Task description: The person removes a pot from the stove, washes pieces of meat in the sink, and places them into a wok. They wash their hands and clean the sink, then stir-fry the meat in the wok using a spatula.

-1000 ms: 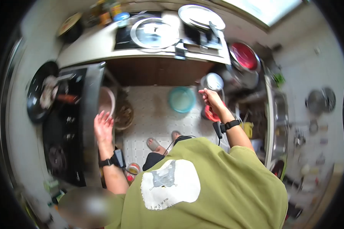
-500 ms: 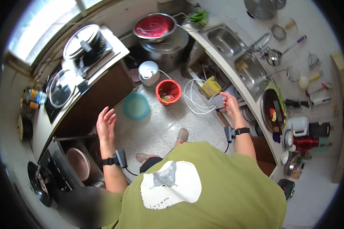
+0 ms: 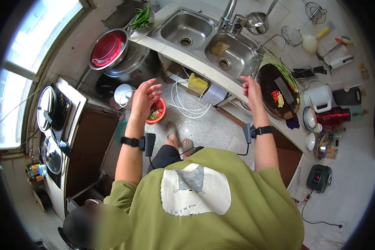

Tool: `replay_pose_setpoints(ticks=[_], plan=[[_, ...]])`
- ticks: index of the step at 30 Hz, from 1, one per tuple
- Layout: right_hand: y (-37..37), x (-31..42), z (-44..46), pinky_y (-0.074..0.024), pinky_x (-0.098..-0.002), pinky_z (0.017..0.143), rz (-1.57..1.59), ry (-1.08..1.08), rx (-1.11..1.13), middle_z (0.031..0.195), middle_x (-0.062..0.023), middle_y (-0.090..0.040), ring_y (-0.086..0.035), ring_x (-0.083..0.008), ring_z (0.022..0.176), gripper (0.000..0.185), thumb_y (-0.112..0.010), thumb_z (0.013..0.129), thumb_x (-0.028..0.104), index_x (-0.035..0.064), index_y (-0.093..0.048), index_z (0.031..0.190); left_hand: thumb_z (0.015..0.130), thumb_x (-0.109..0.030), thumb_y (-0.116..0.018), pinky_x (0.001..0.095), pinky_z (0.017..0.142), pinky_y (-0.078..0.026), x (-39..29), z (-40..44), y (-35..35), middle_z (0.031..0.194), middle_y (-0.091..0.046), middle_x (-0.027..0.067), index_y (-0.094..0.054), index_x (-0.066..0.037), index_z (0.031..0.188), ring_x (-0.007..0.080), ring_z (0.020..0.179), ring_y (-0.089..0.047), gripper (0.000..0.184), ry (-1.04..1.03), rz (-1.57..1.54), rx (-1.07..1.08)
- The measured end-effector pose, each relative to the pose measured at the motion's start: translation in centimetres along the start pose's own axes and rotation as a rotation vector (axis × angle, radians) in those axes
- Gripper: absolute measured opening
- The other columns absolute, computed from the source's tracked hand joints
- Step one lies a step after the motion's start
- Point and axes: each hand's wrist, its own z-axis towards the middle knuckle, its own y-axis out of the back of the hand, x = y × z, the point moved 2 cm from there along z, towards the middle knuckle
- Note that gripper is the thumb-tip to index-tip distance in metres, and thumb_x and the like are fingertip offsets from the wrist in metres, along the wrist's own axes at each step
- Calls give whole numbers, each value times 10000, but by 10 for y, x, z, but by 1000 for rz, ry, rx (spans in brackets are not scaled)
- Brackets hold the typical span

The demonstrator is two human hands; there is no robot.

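Observation:
My left hand [image 3: 146, 99] is raised above the floor with its fingers stretched and nothing in it. Below it stands a red bucket [image 3: 163, 111] with food scraps inside, partly hidden by the hand. My right hand [image 3: 251, 93] hangs empty by the counter's front edge, its fingers loosely bent and apart. Nearest to that hand is a round dark chopping board [image 3: 266, 106]. On the board lie a cleaver [image 3: 284, 91], chopped red pepper [image 3: 275, 96] and pale yellow chopped pieces [image 3: 281, 101]. Long green stalks [image 3: 282, 71] rest along its far side.
Ahead is a double sink [image 3: 210, 35] with a beige cloth-like thing [image 3: 220, 48] in the right basin. Green peppers [image 3: 141, 18] sit in a bowl at the far corner. A yellow jug [image 3: 198, 83] and white hose [image 3: 177, 98] are under the counter. Pans [image 3: 52, 154] stand left.
My view and body have turned right toward the sink, and one foot is blurred in motion. My left hand now appears over the bucket, and my right is closer to the chopping board. Both stay empty.

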Motion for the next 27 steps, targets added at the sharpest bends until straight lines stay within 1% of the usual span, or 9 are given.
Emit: replay_pose_setpoints(ticks=[6,8,12,16,19,20,22,24,27], plan=[[-43,-3,41,-404,-213,571,-60,-93,85,758,58,-545,-476,-36,633,378,-478,1079,339,64,-730,1144,1075,-291,-508,289,842,-546,5,89,-57,1079,-715,80,-570,-35,1354,146,872,-677,384,82,83,94],[-80,-24,68,-423,-218,582,-264,-158,318,767,45,-552,-500,-54,642,383,-465,1081,342,70,-726,1147,1047,-294,-554,293,826,-555,10,135,-49,1084,-721,106,-586,-37,1287,149,868,-673,353,99,54,117],[-152,-91,81,-506,-248,637,-407,-462,651,830,0,-618,-592,-92,702,385,-460,1087,355,66,-705,1161,1044,-257,-519,292,826,-554,25,179,-19,1084,-721,108,-575,-32,1316,150,876,-673,357,154,77,-15],[-192,-207,118,-525,-259,654,-257,-726,721,867,-26,-654,-627,-112,740,399,-470,1091,386,64,-691,1174,1072,-276,-515,281,813,-553,69,201,38,1079,-709,95,-583,-34,1308,148,866,-674,344,232,9,-193],[-201,-296,172,-533,-257,659,-188,-757,435,900,-41,-672,-648,-125,763,389,-453,1100,379,67,-684,1091,1065,-277,-526,284,827,-553,99,195,83,1089,-710,87,-583,-23,1345,152,886,-675,382,187,-54,-315],[-205,-333,202,-533,-257,659,-200,-766,452,900,-41,-672,-648,-125,763,389,-453,1100,379,67,-684,1091,1062,-275,-530,285,835,-551,104,189,94,1089,-710,86,-578,-23,1362,150,895,-673,395,162,-49,-390],[-192,-400,246,-556,-283,736,-209,-682,220,956,-44,-680,-655,-136,835,393,-520,1081,404,50,-681,1141,1062,-279,-533,288,854,-542,123,174,119,1095,-709,85,-568,-24,1384,146,906,-669,412,147,-86,-512],[-204,-420,274,-536,-268,736,-118,-607,51,973,-26,-673,-636,-130,844,361,-537,1071,421,84,-664,1102,1067,-254,-523,286,821,-547,139,157,134,1078,-715,99,-557,-5,1364,143,889,-673,390,122,-93,-571],[-205,-462,321,-484,-244,693,-91,-555,0,937,18,-630,-591,-112,819,348,-529,1071,449,115,-621,1042,1079,-287,-518,281,844,-537,173,129,163,1090,-703,93,-538,-5,1380,134,889,-664,413,155,-97,-663]])
